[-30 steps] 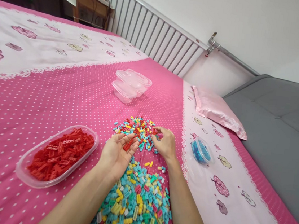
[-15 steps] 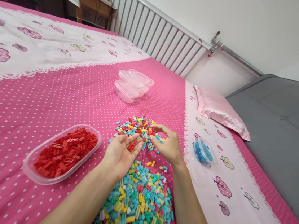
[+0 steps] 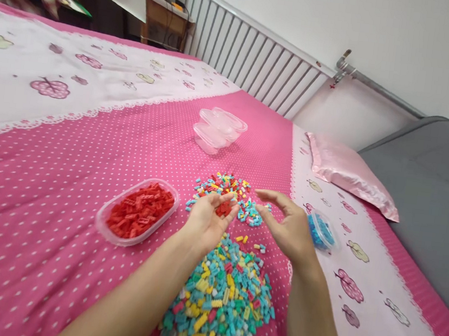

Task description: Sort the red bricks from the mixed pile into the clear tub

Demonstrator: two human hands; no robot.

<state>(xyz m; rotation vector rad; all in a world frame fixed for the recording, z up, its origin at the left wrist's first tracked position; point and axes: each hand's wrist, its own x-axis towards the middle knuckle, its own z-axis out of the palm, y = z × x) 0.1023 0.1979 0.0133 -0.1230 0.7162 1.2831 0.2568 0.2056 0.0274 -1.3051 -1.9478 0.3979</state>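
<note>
My left hand is cupped palm-up, holding several red bricks. It hovers between two heaps of mixed small bricks: a far heap and a larger near heap. My right hand floats just right of it above the bed, fingers curved and apart, nothing visible in them. To the left lies a clear oval tub filled with red bricks. A small clear tub of blue bricks sits right of my right hand.
The pink polka-dot bedspread carries a stack of empty clear tubs further back. A pink satin pillow lies at the right, beside a grey mattress. A white radiator lines the wall.
My right hand has lifted off the far heap and drawn back to the right, fingers opening. The camera view has shifted, so everything sits further right in the picture.
</note>
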